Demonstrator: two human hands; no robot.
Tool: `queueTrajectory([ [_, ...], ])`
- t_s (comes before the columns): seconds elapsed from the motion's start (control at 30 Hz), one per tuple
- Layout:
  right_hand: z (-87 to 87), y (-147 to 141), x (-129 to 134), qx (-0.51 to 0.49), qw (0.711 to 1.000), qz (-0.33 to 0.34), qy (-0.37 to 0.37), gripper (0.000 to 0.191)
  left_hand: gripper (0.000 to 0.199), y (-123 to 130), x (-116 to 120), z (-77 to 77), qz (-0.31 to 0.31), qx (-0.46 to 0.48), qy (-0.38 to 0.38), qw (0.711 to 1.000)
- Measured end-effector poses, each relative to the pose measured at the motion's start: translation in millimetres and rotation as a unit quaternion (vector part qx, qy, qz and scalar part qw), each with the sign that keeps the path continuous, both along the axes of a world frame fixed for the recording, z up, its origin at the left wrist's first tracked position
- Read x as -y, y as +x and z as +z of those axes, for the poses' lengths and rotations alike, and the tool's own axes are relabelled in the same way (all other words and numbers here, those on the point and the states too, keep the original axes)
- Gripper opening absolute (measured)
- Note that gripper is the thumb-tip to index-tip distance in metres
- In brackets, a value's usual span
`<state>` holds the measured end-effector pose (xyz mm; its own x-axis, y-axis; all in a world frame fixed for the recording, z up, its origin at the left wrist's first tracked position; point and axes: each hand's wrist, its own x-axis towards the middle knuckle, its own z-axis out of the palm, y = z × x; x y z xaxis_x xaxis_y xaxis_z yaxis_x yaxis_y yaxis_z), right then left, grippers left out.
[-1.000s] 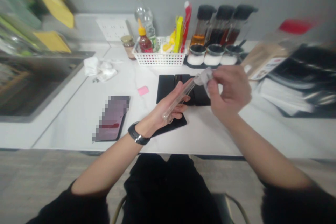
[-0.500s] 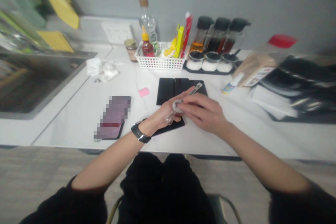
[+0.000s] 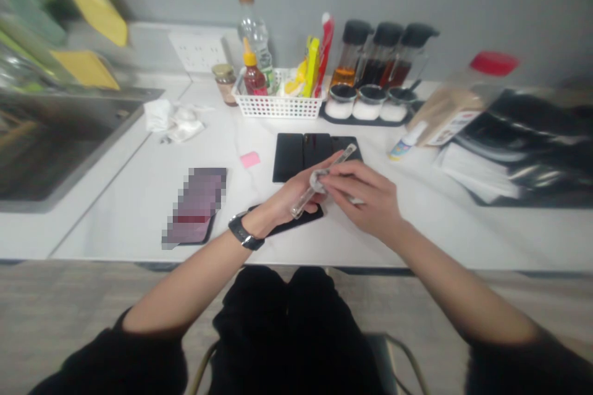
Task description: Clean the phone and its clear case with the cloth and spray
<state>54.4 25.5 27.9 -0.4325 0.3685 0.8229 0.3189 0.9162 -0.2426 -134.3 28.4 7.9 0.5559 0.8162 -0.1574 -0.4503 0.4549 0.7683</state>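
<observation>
My left hand [image 3: 296, 192] is closed round a slim, see-through phone case [image 3: 302, 202], tilted and seen nearly edge-on. My right hand [image 3: 365, 194] pinches a crumpled white tissue [image 3: 317, 180] against the middle of that case. Beneath my left hand and wrist lies a dark phone [image 3: 296, 222], partly covered. Just behind the hands, several dark flat phones [image 3: 288, 157] lie side by side. To the left rests another phone [image 3: 197, 203], its screen pixelated. The left hand's fingers are partly hidden behind the case.
A pink slip [image 3: 250, 159] and crumpled tissues [image 3: 173, 120] lie left, near the sink [image 3: 74, 157]. Along the wall stand a white basket [image 3: 278, 108] of bottles and packets, and seasoning jars [image 3: 369, 108]. At right are a red-capped jug [image 3: 451, 114], a small white bottle [image 3: 407, 141] and white napkins [image 3: 477, 173].
The view has shifted slightly. Both hands keep hold; the case has turned a little, and the right hand's tissue stays pressed against it with a small shift.
</observation>
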Motion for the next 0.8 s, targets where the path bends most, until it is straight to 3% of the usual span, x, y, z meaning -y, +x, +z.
queueTrajectory([
  [0.1,3.9,19,-21,-0.029,0.995,-0.093,0.009,0.025,0.052,3,0,4.4,0.003,-0.013,-0.017,1.0],
  [0.17,3.7,22,-23,-0.035,0.993,-0.111,0.006,0.024,0.049,4,1,5.0,0.005,-0.023,-0.015,1.0],
  [0.4,-5.9,-9,24,0.026,0.999,0.03,-0.034,0.028,0.061,0,4,0.5,0.027,-0.042,0.066,0.997],
  [0.47,-4.0,-2,17,0.02,0.999,0.01,-0.032,0.028,0.056,1,3,1.8,0.015,-0.044,0.056,0.997],
  [0.63,3.3,26,-14,-0.062,0.99,-0.124,-0.028,0.02,0.046,4,2,6.7,-0.011,-0.055,0.027,0.998],
  [0.7,2.2,23,-7,-0.06,0.991,-0.114,-0.035,0.022,0.049,4,3,7.9,-0.018,-0.055,0.036,0.998],
  [0.8,-2.5,9,16,-0.016,0.999,-0.033,-0.017,0.027,0.06,2,6,9.0,-0.014,-0.055,0.049,0.997],
])
